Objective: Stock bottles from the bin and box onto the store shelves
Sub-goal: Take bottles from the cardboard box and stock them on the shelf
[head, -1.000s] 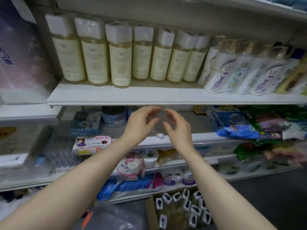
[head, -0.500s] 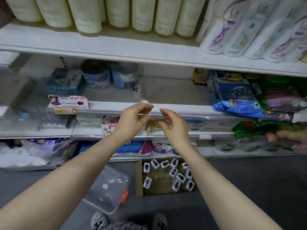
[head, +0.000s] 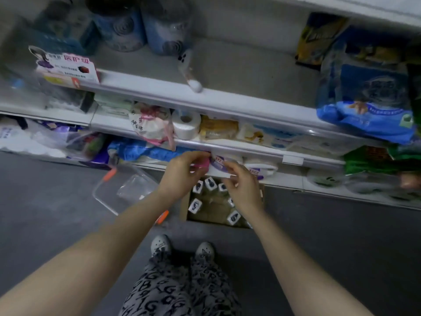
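**Empty hands hovering over the box of bottles**

A clear bin [head: 118, 192] is lying on the floor [head: 45, 213] at the left, close to the bottom shelf [head: 250, 153]. The left hand [head: 182, 176] is hanging beside it with loosely bent fingers, holding nothing. Below both hands, the box [head: 211, 213] is sitting on the floor with small bottles [head: 195, 205] standing inside. The right hand [head: 243, 188] is loosely bent too, and empty.

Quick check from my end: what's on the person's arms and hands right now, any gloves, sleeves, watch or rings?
Nothing that shows. The left hand and right hand are ungloved. The left forearm and right forearm are uncovered to the frame's edge, with no sleeve, watch or band. No rings visible, though the fingers are slightly blurred. Below, grey trousers with a dark letter-like print.
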